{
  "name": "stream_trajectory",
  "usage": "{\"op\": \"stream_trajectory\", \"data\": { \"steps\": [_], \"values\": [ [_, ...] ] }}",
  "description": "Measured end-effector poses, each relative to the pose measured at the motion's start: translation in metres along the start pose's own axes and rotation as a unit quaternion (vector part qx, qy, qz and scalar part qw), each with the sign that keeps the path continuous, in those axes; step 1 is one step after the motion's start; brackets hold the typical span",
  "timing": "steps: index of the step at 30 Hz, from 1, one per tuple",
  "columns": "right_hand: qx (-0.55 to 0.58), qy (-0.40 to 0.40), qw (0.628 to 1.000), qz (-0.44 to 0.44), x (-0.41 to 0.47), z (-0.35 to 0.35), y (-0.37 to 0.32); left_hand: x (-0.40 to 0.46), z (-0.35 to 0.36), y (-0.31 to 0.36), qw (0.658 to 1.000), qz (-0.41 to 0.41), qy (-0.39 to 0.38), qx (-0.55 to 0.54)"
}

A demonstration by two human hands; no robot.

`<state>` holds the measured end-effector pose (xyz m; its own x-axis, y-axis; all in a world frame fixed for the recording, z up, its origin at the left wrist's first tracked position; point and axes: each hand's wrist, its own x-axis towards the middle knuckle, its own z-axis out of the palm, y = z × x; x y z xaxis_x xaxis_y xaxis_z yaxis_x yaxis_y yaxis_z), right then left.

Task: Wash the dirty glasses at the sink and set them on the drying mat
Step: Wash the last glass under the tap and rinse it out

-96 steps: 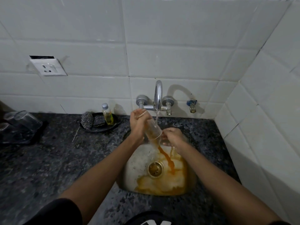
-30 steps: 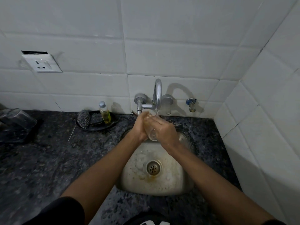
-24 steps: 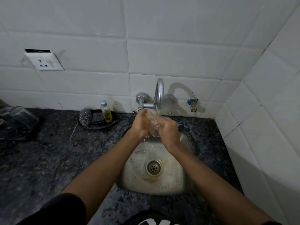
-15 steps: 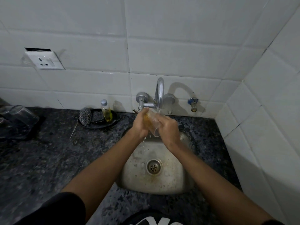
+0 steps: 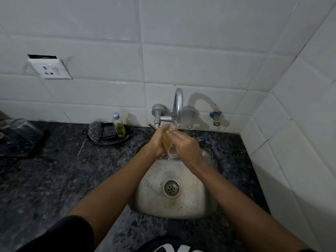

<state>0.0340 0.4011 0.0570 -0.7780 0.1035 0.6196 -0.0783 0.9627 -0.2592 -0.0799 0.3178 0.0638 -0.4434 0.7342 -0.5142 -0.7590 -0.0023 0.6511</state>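
A clear glass [image 5: 167,142] with an orange tint is held tilted between both hands just under the tap [image 5: 177,106], above the far end of the steel sink [image 5: 149,193]. My left hand [image 5: 157,140] grips its left side. My right hand [image 5: 183,144] wraps over its right side and rim. Water spills from the glass down into the sink. Most of the glass is hidden by the fingers. At the far left of the counter lie upturned clear glasses [image 5: 20,130] on a dark mat [image 5: 36,148].
A black dish [image 5: 109,140] left of the tap holds a steel scrubber [image 5: 95,131] and a small bottle of yellow liquid [image 5: 119,127]. A tiled wall closes in on the right, and a wall socket [image 5: 50,69] is at upper left. Dark granite counter surrounds the sink.
Orange liquid was poured out and has washed from the sink. Both hands have closed round the glass under the tap and shifted slightly as they rub it.
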Motion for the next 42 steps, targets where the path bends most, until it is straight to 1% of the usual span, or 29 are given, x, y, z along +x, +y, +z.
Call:
{"op": "stream_trajectory", "data": {
  "steps": [1, 3, 4, 5, 6, 8, 9, 10, 13, 14, 15, 17, 18, 19, 20, 22, 23, 24, 25, 27, 28, 29, 31, 33, 35, 36, 38, 40, 42],
  "values": [
    [0.014, -0.003, 0.999, 0.036, -0.001, 0.000, 0.001, 0.001, -0.002, 0.001, 1.000, 0.007, 0.001, 0.008],
    [0.058, 0.024, 0.984, 0.166, 0.001, -0.002, -0.001, 0.003, -0.005, 0.000, 0.999, 0.043, 0.000, -0.016],
    [0.063, 0.028, 0.980, 0.187, 0.002, -0.002, -0.001, 0.001, -0.005, -0.002, 0.998, 0.055, 0.000, -0.033],
    [0.045, 0.016, 0.985, 0.164, 0.003, -0.003, -0.002, 0.002, -0.006, -0.003, 0.998, 0.055, -0.004, -0.042],
    [0.024, -0.011, 0.994, 0.109, 0.001, -0.003, -0.003, 0.002, -0.005, -0.004, 0.998, 0.044, -0.017, -0.042],
    [-0.018, -0.028, 0.999, -0.009, -0.004, -0.003, 0.003, 0.000, -0.001, -0.004, 0.999, 0.025, -0.031, -0.005],
    [-0.026, -0.027, 0.999, -0.030, -0.005, -0.003, 0.005, 0.000, -0.001, -0.002, 0.999, 0.023, -0.032, 0.007],
    [-0.017, -0.023, 0.999, -0.020, -0.007, -0.001, 0.006, 0.003, -0.003, 0.000, 0.999, 0.027, -0.023, 0.010],
    [0.053, 0.000, 0.995, 0.079, -0.005, 0.004, 0.002, 0.006, -0.009, -0.001, 0.997, 0.072, 0.000, -0.027],
    [0.053, 0.000, 0.996, 0.078, -0.003, 0.005, 0.001, 0.007, -0.009, -0.003, 0.996, 0.075, -0.006, -0.042],
    [0.031, -0.008, 0.999, 0.044, -0.003, 0.006, 0.000, 0.006, -0.008, -0.005, 0.996, 0.066, -0.003, -0.052],
    [-0.025, -0.016, 0.997, -0.071, -0.007, 0.007, 0.002, 0.006, -0.007, -0.006, 0.998, 0.037, -0.012, -0.045],
    [-0.041, -0.015, 0.993, -0.107, -0.010, 0.007, 0.005, 0.007, -0.007, -0.006, 0.999, 0.024, -0.022, -0.025],
    [-0.043, -0.012, 0.993, -0.114, -0.011, 0.007, 0.006, 0.006, -0.007, -0.005, 0.999, 0.018, -0.027, -0.013],
    [-0.025, -0.011, 0.996, -0.087, -0.012, 0.006, 0.005, 0.006, -0.008, -0.006, 0.999, 0.020, -0.023, -0.010],
    [0.035, 0.003, 0.999, 0.026, -0.011, 0.005, 0.000, 0.006, -0.011, -0.008, 0.998, 0.048, -0.014, -0.045],
    [0.056, 0.009, 0.996, 0.066, -0.010, 0.005, -0.002, 0.005, -0.012, -0.009, 0.995, 0.061, -0.012, -0.071],
    [0.057, 0.011, 0.996, 0.074, -0.009, 0.005, -0.003, 0.004, -0.011, -0.010, 0.993, 0.069, -0.007, -0.090],
    [0.045, 0.006, 0.998, 0.052, -0.010, 0.006, -0.002, 0.005, -0.012, -0.012, 0.993, 0.066, -0.006, -0.093],
    [0.012, 0.003, 0.999, -0.029, -0.012, 0.003, 0.003, 0.005, -0.010, -0.010, 0.997, 0.053, -0.022, -0.052],
    [0.006, 0.006, 0.999, -0.052, -0.013, 0.002, 0.005, 0.004, -0.009, -0.009, 0.998, 0.052, -0.022, -0.023],
    [0.019, 0.009, 0.999, -0.045, -0.013, 0.000, 0.004, 0.005, -0.009, -0.007, 0.998, 0.057, -0.015, -0.005],
    [0.094, 0.020, 0.994, 0.053, -0.010, -0.002, -0.003, 0.008, -0.011, -0.006, 0.997, 0.074, 0.013, 0.002],
    [0.120, 0.023, 0.978, 0.168, -0.005, -0.002, -0.009, 0.005, -0.008, -0.005, 0.996, 0.087, 0.017, -0.032],
    [0.088, -0.013, 0.970, 0.227, -0.005, 0.001, -0.008, 0.004, -0.005, -0.004, 0.993, 0.095, 0.001, -0.064],
    [0.073, -0.043, 0.965, 0.247, -0.007, 0.002, -0.005, 0.005, -0.005, -0.004, 0.992, 0.100, -0.009, -0.074],
    [0.066, -0.119, 0.949, 0.285, -0.012, 0.001, 0.001, 0.007, -0.011, -0.002, 0.991, 0.121, 0.004, -0.063],
    [0.129, -0.222, 0.910, 0.325, -0.018, -0.003, 0.009, 0.008, -0.017, -0.002, 0.989, 0.136, 0.028, -0.042],
    [0.238, -0.315, 0.855, 0.336, -0.023, -0.008, 0.016, 0.012, -0.020, -0.003, 0.988, 0.142, 0.039, -0.035]
  ]
}}
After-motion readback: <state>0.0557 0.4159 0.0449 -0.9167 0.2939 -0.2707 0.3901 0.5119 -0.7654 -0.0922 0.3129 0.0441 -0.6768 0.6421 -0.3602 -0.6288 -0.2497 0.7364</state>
